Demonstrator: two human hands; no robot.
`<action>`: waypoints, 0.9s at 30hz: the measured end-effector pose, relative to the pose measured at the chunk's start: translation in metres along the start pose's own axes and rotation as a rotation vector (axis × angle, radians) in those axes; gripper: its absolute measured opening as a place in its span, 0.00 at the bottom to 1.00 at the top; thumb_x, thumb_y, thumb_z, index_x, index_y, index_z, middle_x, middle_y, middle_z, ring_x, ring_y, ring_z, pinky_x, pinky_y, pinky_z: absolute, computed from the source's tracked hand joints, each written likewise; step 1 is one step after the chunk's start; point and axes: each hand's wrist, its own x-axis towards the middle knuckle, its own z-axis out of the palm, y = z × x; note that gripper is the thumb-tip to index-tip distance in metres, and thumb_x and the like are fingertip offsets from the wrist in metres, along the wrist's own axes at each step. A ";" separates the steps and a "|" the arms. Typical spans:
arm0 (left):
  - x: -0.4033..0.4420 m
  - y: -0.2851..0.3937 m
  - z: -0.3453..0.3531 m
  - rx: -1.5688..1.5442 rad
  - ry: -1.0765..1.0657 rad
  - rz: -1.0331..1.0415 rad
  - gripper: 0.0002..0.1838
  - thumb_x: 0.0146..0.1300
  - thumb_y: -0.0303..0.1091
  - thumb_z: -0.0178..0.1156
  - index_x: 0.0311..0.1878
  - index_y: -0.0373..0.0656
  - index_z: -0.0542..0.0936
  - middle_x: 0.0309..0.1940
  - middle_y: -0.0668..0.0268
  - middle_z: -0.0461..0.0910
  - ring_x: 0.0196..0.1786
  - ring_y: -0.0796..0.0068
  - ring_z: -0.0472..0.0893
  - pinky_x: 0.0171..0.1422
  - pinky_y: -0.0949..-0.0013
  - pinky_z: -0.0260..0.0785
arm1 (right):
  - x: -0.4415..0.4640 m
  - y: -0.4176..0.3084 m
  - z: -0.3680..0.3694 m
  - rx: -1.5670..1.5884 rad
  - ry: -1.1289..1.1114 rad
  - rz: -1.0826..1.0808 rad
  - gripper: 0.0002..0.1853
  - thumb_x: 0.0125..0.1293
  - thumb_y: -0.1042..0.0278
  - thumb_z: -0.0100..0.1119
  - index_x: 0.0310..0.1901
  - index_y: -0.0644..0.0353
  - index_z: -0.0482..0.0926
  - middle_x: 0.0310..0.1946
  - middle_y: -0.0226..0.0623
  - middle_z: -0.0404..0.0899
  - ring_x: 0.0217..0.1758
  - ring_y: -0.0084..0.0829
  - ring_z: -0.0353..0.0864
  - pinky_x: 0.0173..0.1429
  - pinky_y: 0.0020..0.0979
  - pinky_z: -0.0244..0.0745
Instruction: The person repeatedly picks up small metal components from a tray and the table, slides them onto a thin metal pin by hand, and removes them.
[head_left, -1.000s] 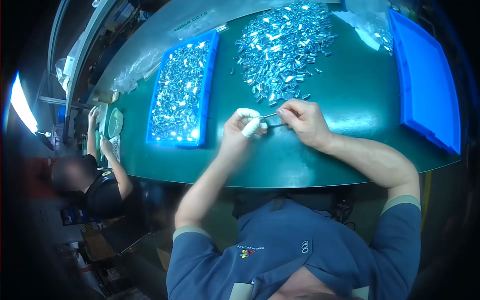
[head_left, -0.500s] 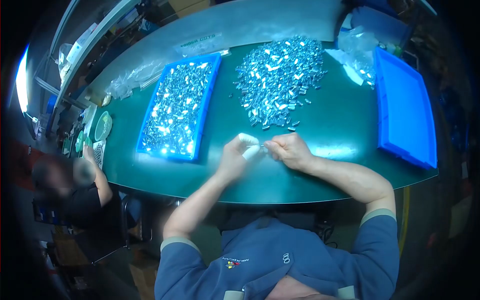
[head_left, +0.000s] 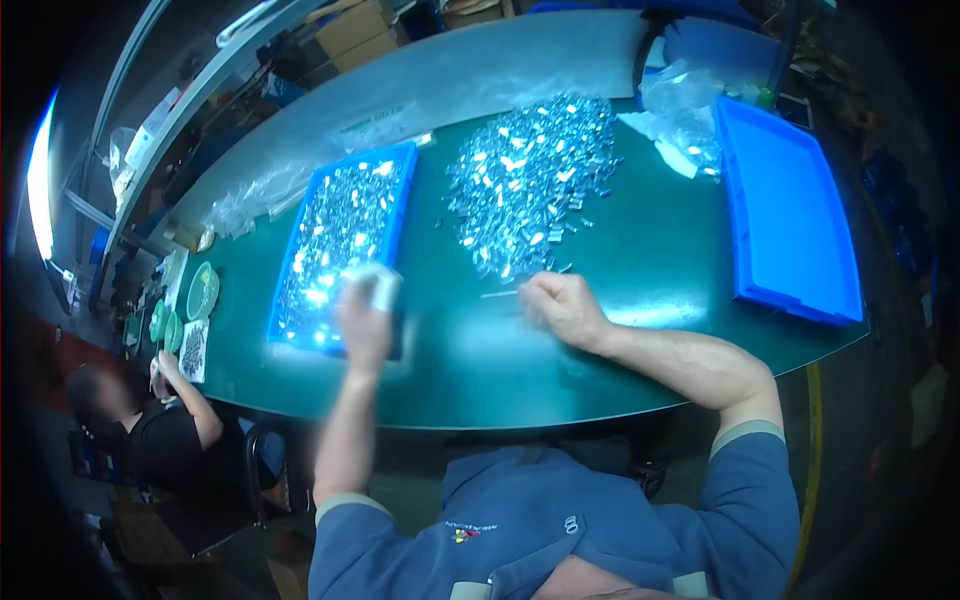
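Note:
My right hand (head_left: 566, 308) is closed on a thin, pale rod-like tool (head_left: 499, 293), which points left just below a heap of small shiny metal pieces (head_left: 540, 170). My left hand (head_left: 366, 315) is over the lower right part of a blue tray (head_left: 401, 218) full of similar shiny pieces. White coverings show on some of its fingertips. Motion smears those fingers, so I cannot make out whether they hold anything.
At the right stands another blue tray (head_left: 790, 215), tilted on the green table (head_left: 640, 250). Clear plastic bags (head_left: 685, 100) lie behind it. On the far left, a co-worker (head_left: 175, 425) sits near a green bowl (head_left: 203, 290) and a white sheet bearing small dark parts (head_left: 194, 352).
My left hand has left my right hand and swung left over the filled tray. The right hand stays near the heap, the rod now plainly visible. The camera view has shifted slightly.

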 end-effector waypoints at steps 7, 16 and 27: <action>0.014 0.028 -0.005 0.315 -0.127 0.187 0.15 0.61 0.24 0.71 0.52 0.39 0.84 0.52 0.55 0.85 0.58 0.54 0.83 0.67 0.57 0.72 | 0.000 -0.002 -0.003 0.014 -0.014 0.021 0.16 0.79 0.60 0.58 0.37 0.63 0.83 0.26 0.30 0.82 0.26 0.17 0.77 0.31 0.23 0.72; -0.007 0.051 0.084 0.334 -0.373 0.168 0.14 0.58 0.31 0.74 0.47 0.42 0.85 0.38 0.59 0.80 0.45 0.55 0.81 0.50 0.57 0.74 | 0.008 -0.004 -0.015 0.036 0.150 0.032 0.14 0.80 0.62 0.58 0.41 0.64 0.83 0.29 0.29 0.82 0.31 0.16 0.77 0.36 0.22 0.73; -0.012 0.051 0.086 -0.561 -0.404 -0.641 0.11 0.75 0.29 0.62 0.57 0.38 0.84 0.46 0.63 0.87 0.44 0.76 0.84 0.52 0.72 0.76 | 0.002 -0.005 -0.011 -0.201 -0.051 -0.107 0.10 0.75 0.66 0.62 0.40 0.64 0.84 0.28 0.33 0.84 0.30 0.22 0.81 0.36 0.26 0.76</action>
